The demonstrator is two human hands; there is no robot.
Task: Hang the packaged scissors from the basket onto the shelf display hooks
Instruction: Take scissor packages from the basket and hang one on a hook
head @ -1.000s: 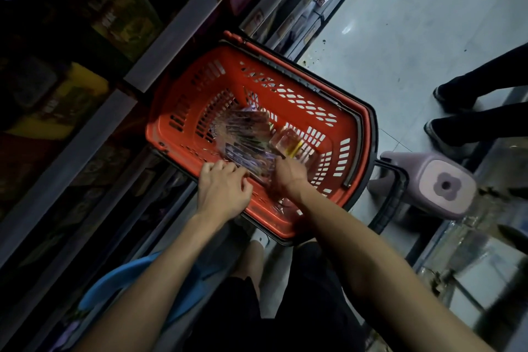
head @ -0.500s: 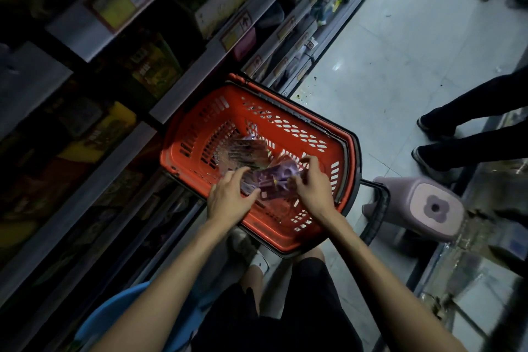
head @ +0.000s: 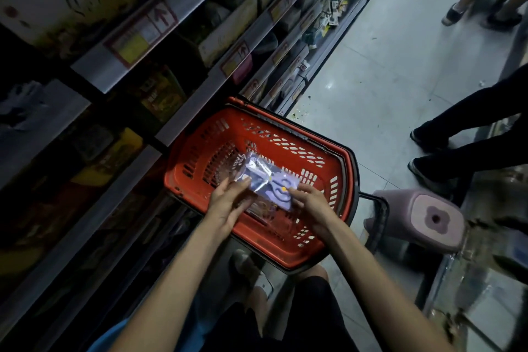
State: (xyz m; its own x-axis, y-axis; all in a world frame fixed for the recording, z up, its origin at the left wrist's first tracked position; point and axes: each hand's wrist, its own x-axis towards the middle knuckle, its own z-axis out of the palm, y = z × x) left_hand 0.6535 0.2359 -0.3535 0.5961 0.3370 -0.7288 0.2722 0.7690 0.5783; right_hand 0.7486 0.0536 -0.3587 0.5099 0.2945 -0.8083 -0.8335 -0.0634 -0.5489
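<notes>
Packaged scissors (head: 267,183), purple under clear wrap, are being held just above the red basket (head: 200,148). The left hand (head: 228,204) is gripping one end and the right hand (head: 311,206) is pinching the other. White lettering on the wrap is too blurred to read. Shelf labels (head: 143,34) beside the basket are showing red arrows.

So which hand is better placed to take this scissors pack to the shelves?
Probably the left hand: it grips the packaged scissors on the side nearest the shelves; the right hand holds the far end, over the basket.
</notes>
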